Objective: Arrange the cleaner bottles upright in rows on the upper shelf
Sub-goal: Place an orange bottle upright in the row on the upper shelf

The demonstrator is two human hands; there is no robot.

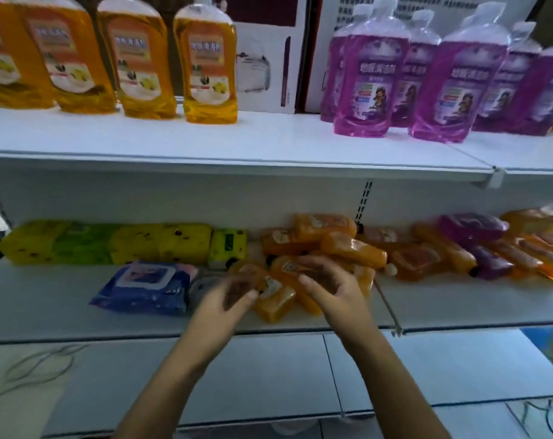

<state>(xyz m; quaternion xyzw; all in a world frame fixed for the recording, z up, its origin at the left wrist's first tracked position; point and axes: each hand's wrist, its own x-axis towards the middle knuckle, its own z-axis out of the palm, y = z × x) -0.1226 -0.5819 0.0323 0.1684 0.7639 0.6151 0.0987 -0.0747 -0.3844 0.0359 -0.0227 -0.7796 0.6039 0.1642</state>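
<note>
Several orange cleaner bottles (205, 68) stand upright at the left of the upper shelf (237, 144), and several purple bottles (364, 80) stand at its right. On the lower shelf (47, 308) lies a heap of orange bottles (354, 245) mixed with purple ones (471, 228). My left hand (234, 293) and my right hand (329, 283) hover over the front lying orange bottles (278, 296), one at each side, fingers loosely curved. Motion blur hides whether they touch. Neither hand visibly grips a bottle.
Yellow-green packs (110, 242) line the back left of the lower shelf, and a blue wipes pack (145, 288) lies in front of them beside my left hand. A white-and-red box (269, 58) stands between the bottle groups. Bare shelf surface shows in front of that box.
</note>
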